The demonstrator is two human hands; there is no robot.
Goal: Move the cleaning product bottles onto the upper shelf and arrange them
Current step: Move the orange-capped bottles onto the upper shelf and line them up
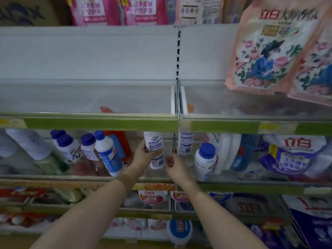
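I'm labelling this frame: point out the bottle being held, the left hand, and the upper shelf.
held bottle (154, 143): head view, label.
left hand (143, 155): head view, back of hand.
upper shelf (89, 123): head view, green front rail.

Red "立白" reads on the pink floral bag (274, 45) and purple pouch (294, 155).

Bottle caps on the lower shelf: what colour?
Blue, on the white bottles' caps, seen in the head view.

White blue-capped bottles (106, 151) lean on the lower shelf (86, 177).
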